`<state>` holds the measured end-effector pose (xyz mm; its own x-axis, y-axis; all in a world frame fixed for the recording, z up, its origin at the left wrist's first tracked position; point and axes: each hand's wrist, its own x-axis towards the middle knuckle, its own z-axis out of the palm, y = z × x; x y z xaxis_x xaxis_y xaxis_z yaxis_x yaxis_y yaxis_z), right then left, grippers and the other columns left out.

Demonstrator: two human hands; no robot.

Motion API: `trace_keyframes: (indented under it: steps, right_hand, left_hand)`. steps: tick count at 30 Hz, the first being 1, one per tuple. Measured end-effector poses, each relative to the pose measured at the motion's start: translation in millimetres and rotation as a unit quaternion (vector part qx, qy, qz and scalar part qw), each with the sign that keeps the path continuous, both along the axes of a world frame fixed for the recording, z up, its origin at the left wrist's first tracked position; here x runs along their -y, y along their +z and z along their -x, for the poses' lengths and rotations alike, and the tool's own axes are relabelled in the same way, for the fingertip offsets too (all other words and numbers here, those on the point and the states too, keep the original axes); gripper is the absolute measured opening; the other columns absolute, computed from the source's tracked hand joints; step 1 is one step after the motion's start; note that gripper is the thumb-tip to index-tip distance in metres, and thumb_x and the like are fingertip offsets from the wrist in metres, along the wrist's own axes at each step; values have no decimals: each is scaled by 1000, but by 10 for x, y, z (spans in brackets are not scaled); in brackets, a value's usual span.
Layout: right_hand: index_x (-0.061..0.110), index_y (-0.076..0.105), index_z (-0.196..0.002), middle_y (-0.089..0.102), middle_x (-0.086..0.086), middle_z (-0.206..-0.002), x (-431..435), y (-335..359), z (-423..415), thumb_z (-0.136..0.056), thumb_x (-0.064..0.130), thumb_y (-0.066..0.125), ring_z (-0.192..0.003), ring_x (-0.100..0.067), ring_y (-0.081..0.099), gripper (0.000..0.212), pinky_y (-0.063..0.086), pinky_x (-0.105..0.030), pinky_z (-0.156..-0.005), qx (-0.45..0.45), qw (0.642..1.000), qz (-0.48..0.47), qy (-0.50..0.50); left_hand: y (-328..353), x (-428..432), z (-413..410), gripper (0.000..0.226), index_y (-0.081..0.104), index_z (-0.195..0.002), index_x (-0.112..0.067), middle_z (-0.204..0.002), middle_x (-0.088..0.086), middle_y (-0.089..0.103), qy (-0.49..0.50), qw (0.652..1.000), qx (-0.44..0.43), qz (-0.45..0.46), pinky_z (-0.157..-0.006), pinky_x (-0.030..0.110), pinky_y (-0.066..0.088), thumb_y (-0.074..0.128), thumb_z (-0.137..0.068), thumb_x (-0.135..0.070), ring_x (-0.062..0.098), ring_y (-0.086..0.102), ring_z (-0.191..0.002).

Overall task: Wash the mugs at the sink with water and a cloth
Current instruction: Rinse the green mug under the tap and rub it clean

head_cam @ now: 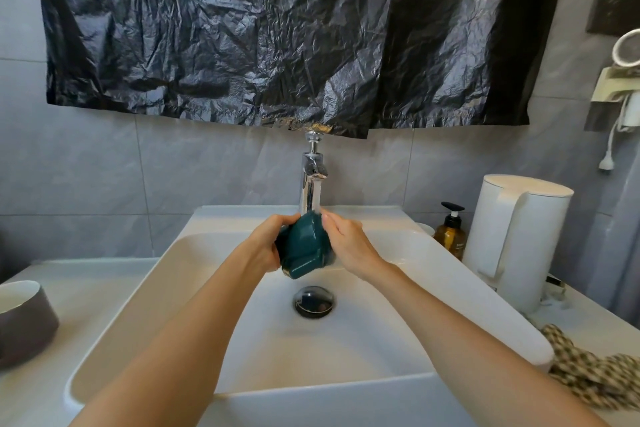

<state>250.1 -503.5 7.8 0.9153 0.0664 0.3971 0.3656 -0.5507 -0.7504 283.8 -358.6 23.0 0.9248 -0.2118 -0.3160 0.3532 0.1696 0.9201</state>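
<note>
Around white sink (138, 291), grey tiles (104, 166).

Left hand (268, 242), right hand (348, 243): curled grips.

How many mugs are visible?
2: a dark teal ceramic mug held by left hand and right hand under the chrome tap; a grey white-lined mug on the left counter. Others possibly hidden.

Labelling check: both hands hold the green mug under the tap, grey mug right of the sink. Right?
No: head view shows the grey mug left of the sink. Left hand and right hand hold the green mug under the tap.
</note>
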Motion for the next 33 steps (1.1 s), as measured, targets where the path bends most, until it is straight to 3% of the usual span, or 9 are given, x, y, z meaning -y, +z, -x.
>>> trace_keyframes:
  steps: [2, 6, 10, 13, 20, 23, 25, 29, 33]
  right_hand:
    - [20, 37, -147, 48, -4, -142, 10, -14, 33, -106, 27, 27, -121, -10, 46, 43, 40, -10, -87, 29, 999, 17, 5]
    - [19, 40, -146, 40, 6, -150, 25, -67, 74, -105, 23, 31, -137, -4, 34, 42, 27, -19, -113, 105, 988, 99, 59]
    - [24, 42, -144, 51, -1, -139, -37, -79, -56, -106, 32, 27, -128, -18, 46, 42, 40, -26, -100, -10, 999, -39, 5]
    - [22, 45, -142, 51, -2, -138, -65, -85, -105, -106, 29, 27, -127, -20, 46, 41, 39, -27, -99, -49, 991, -123, -26]
    - [21, 62, -126, 63, -5, -121, -69, -218, -186, -101, 35, 36, -120, -23, 54, 38, 39, -43, -109, -117, 978, -162, -63]
    - [17, 43, -144, 48, -3, -143, -150, -165, -44, -103, 25, 30, -135, -22, 40, 44, 28, -34, -115, -101, 986, -125, -38]
    - [15, 35, -148, 42, -3, -148, -178, -142, 77, -105, 23, 27, -138, -19, 35, 44, 24, -22, -109, -71, 994, -82, -21]
    - [15, 17, -153, 20, 0, -159, -265, -147, 215, -106, 22, 26, -146, -14, 16, 48, 15, -22, -114, 2, 999, 15, 29]
    - [21, 23, -152, 14, 13, -159, -335, -145, 135, -106, 22, 26, -143, 3, -3, 46, 3, -18, -114, 49, 992, 100, 52]
  left_hand:
    - [4, 9, 0, 26, 59, -104, -10, -95, 12, 64, 3, 1000, -3, 8, -88, 41, 49, 62, -89, -30, 29, 60, -95]
    - [8, -68, -44, 23, 57, -97, -10, -93, 12, 63, 22, 1000, 2, 15, -86, 41, 48, 61, -89, -31, 28, 59, -88]
    - [-19, -71, -57, 25, 59, -99, -10, -94, 12, 65, -3, 1000, 5, -25, -94, 41, 48, 63, -87, -31, 27, 60, -93]
    - [-10, -25, -29, 24, 58, -99, -10, -95, 12, 63, -6, 1000, -3, -17, -94, 41, 47, 62, -87, -30, 28, 59, -96]
    - [5, -119, -27, 21, 57, -96, -12, -93, 11, 64, 49, 993, -55, 96, -82, 44, 49, 63, -85, -29, 30, 61, -89]
    - [2, -112, -17, 15, 58, -91, -13, -91, 11, 63, 68, 988, -55, 125, -76, 44, 49, 61, -87, -27, 30, 61, -85]
    - [8, -96, -28, 13, 58, -88, -13, -88, 11, 63, 76, 985, -48, 145, -67, 43, 50, 57, -90, -26, 29, 61, -79]
    - [32, -47, -47, 18, 57, -86, -11, -84, 12, 60, 93, 985, -33, 143, -58, 42, 46, 52, -95, -26, 28, 59, -74]
    - [-10, 23, -38, 20, 59, -97, -9, -86, 11, 61, 58, 995, -16, 85, -61, 40, 47, 56, -93, -29, 26, 59, -76]
